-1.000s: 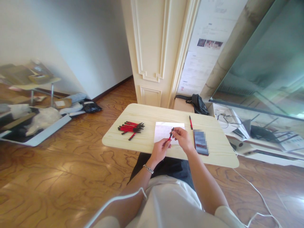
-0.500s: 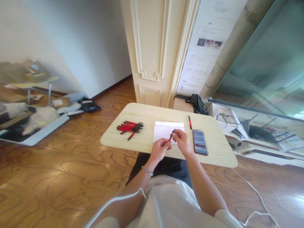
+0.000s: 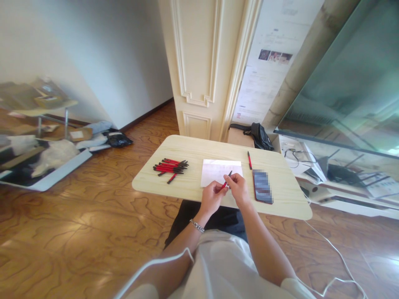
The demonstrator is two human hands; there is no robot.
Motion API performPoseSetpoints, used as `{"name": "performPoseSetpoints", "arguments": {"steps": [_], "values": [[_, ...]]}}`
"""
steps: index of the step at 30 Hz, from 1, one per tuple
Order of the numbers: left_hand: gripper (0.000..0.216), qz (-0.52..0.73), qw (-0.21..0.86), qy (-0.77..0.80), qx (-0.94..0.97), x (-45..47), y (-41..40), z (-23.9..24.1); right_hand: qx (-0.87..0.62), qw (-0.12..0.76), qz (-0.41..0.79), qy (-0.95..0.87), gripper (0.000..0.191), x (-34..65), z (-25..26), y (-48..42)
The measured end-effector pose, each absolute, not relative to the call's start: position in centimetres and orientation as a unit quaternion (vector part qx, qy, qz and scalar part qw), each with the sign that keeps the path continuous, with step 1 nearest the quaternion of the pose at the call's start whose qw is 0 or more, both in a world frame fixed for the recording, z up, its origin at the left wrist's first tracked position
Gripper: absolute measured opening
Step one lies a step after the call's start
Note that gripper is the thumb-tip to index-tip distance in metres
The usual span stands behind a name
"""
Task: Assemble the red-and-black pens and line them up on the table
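A red and black pen (image 3: 224, 184) is pinched between both hands, its dark tip pointing up and away to the right. My left hand (image 3: 212, 197) is closed round the pen's lower red end. Fingers of my right hand (image 3: 238, 189) grip it nearer the tip. Both hands are over the near edge of a white paper sheet (image 3: 215, 168). To the left lies a pile of similar red and black pens (image 3: 170, 167). Another pen (image 3: 249, 160) lies by itself on the right, just above a phone (image 3: 262, 187) with a blurred screen.
The small pale wooden table (image 3: 187, 145) has rounded corners. Behind it are a panelled cream door (image 3: 199, 54) and a black bag (image 3: 261, 136). A white cable (image 3: 330, 245) trails on the floor at right; clutter (image 3: 56, 158) lies far left.
My left hand has shifted slightly right and closer to my right hand. Less of the pen's dark part is covered by the right fingers, and the tip stands out above them.
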State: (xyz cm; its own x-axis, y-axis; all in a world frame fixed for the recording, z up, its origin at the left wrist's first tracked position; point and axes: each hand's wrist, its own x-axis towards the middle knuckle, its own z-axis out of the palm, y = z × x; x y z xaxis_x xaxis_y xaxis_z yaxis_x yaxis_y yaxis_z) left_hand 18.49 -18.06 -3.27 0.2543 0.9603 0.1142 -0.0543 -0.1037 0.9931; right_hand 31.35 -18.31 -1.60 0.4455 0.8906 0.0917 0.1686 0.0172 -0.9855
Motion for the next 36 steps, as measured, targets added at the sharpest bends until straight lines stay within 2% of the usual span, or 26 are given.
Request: {"name": "performPoseSetpoints", "arguments": {"steps": [7,13,17,20,23,29,36], "values": [[0.031,0.411,0.651,0.325,0.549,18.5,-18.2,-2.9,-0.498,0.607,0.471,-0.402,0.040,31.9,1.0,-19.1],[0.028,0.430,0.640,0.346,0.535,18.6,-18.5,-3.1,-0.535,0.613,0.412,-0.409,0.031,31.8,0.2,-18.7],[0.027,0.444,0.616,0.375,0.532,18.5,-18.5,-3.3,-0.561,0.622,0.373,-0.399,0.034,31.4,-0.5,-18.9],[0.032,0.411,0.657,0.350,0.526,18.5,-18.5,-3.1,-0.542,0.618,0.409,-0.397,0.031,31.4,0.1,-19.4],[0.035,0.397,0.674,0.332,0.527,18.7,-18.5,-2.9,-0.509,0.623,0.445,-0.394,0.036,31.4,0.9,-19.7],[0.029,0.443,0.631,0.351,0.531,18.7,-18.7,-3.0,-0.545,0.626,0.403,-0.386,0.035,31.4,0.2,-19.5],[0.037,0.387,0.685,0.340,0.515,18.6,-18.8,-2.8,-0.531,0.615,0.435,-0.388,0.041,31.5,0.4,-19.7]]}}
